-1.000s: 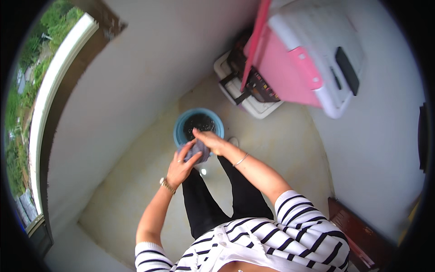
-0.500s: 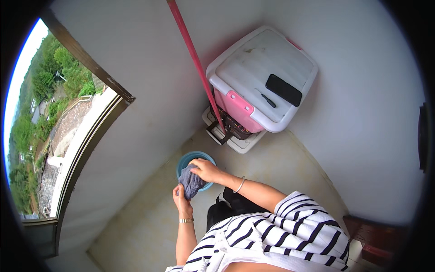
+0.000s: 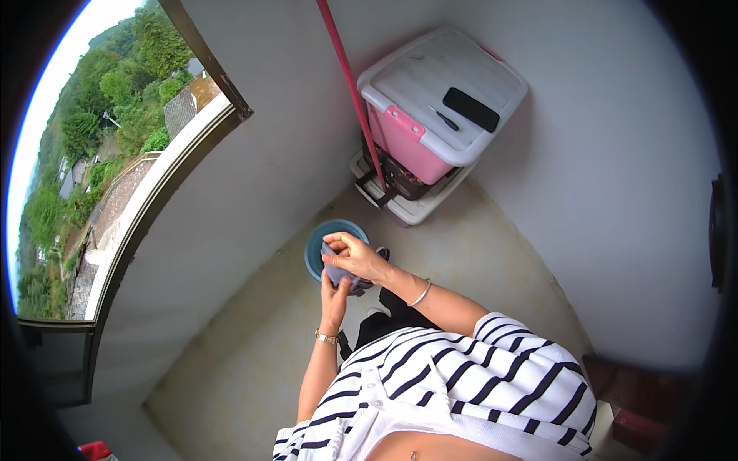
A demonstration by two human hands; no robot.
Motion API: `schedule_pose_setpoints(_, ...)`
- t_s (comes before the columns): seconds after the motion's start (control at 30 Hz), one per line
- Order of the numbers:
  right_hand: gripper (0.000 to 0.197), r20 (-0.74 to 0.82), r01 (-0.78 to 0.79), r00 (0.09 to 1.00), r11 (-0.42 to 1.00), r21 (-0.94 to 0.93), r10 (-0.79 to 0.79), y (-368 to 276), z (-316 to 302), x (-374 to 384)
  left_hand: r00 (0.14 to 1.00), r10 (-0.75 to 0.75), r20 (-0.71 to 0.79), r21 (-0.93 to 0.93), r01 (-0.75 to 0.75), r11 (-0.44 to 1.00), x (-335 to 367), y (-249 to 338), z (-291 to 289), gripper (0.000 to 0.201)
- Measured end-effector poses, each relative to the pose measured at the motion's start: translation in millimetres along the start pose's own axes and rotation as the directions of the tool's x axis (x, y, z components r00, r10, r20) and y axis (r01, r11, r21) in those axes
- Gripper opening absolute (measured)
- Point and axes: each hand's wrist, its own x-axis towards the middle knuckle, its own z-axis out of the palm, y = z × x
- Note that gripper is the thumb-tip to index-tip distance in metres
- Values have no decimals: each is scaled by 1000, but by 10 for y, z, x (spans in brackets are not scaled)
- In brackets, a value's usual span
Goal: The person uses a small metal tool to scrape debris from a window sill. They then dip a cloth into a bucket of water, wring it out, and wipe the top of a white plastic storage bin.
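A crumpled grey-purple cloth is held over the near side of a round blue basin on the floor. My right hand, a silver bangle on its wrist, grips the upper part of the cloth with bent fingers. Lower down, my left hand pinches the cloth between thumb and fingers; a watch circles that wrist. Part of the cloth bunches out below and beyond my right hand. The inside of the basin is mostly hidden by my hands.
Beyond the basin, a pink storage box with a whitish lid stands on other containers. A black phone and a small screwdriver lie on the lid. A red pole leans beside it. A window opens on the left.
My hands have come closer together on the cloth, and the cloth is bunched more between them. The view has shifted, so the basin and box appear higher.
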Motion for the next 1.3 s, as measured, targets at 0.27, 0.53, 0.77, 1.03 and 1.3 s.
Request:
schedule_pose_setpoints(0.27,55,229,244,963,829,-504,-145,24,49,-349,944,-162,-288,-540,-20,841,-210,201,-138,39)
schedule_pose_setpoints(0.53,20,217,458,888,741,-490,-405,-481,-627,-419,991,50,-127,-249,-81,965,-184,272,-24,20)
schedule_pose_setpoints(0.77,29,132,141,971,922,362,-200,-1143,-2080,-738,975,57,214,-56,-46,997,344,377,1279,20)
schedule_pose_setpoints(1.03,91,40,326,913,665,-672,-406,-1097,-3441,-1455,936,-88,340,-515,263,816,733,798,3477,39)
schedule_pose_setpoints(1.3,44,-490,171,855,984,-40,-169,-972,-4064,-1781,797,135,589,233,-328,915,883,1066,4149,38)
